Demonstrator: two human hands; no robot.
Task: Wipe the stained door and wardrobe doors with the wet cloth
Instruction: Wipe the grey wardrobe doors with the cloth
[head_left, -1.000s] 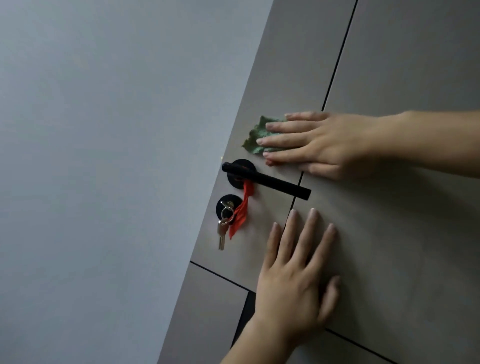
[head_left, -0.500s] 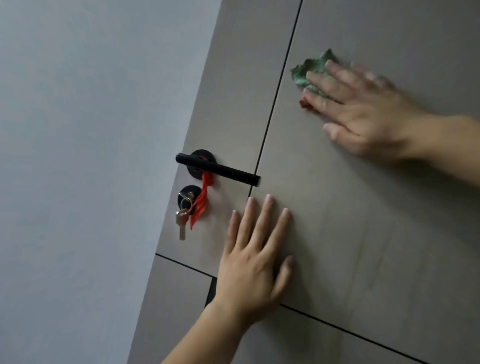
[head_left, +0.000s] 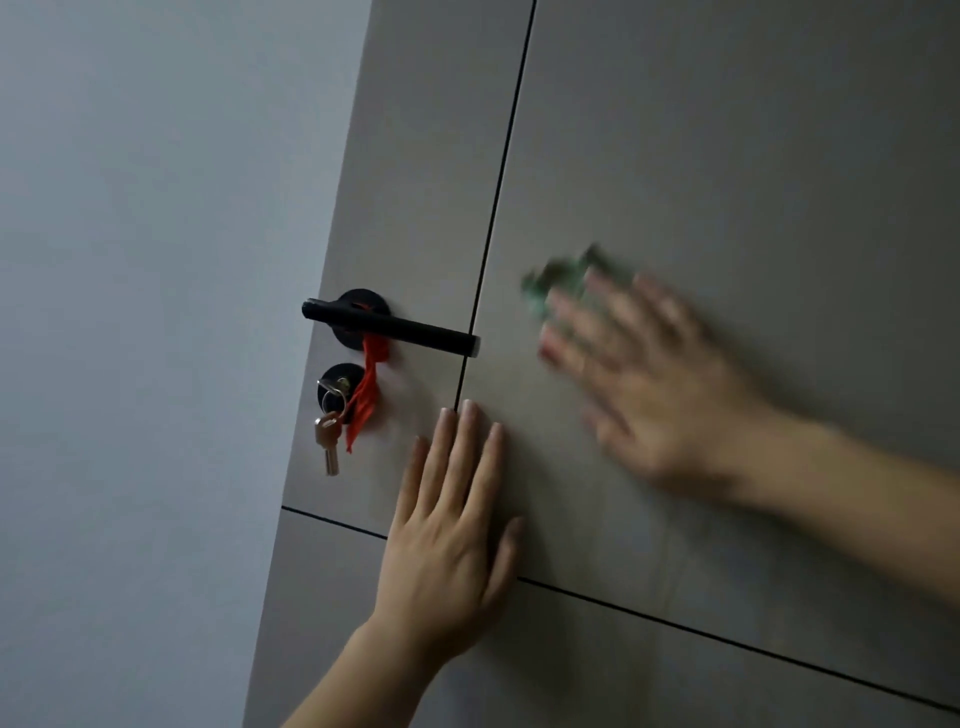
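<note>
Downward and toward the vertical groove (head_left: 500, 182) the right hand (head_left: 654, 400) has swept since half a second ago, carrying the green cloth (head_left: 558, 283) with it. Nearest, the left hand (head_left: 447, 535) lies flat on the door (head_left: 727, 156), fingers straight and close together, thumb out to the side, its fingertips touching the groove's lower end. Beyond it the right hand is smeared by motion blur; its fingers look straight and spread, pressing the cloth to the panel. Crumpled and blurred, the cloth shows only past those fingertips, the rest hidden beneath them. Grey-brown and matt, the door is cut by thin dark grooves; a horizontal groove (head_left: 727, 642) passes under the left palm. Left of both sets of fingertips sits a black lever handle (head_left: 395, 328), with a red ribbon (head_left: 366, 395) and keys (head_left: 327, 434) hanging at the round lock plate (head_left: 332, 382) below. Farther left stands a plain grey wall (head_left: 130, 312).
</note>
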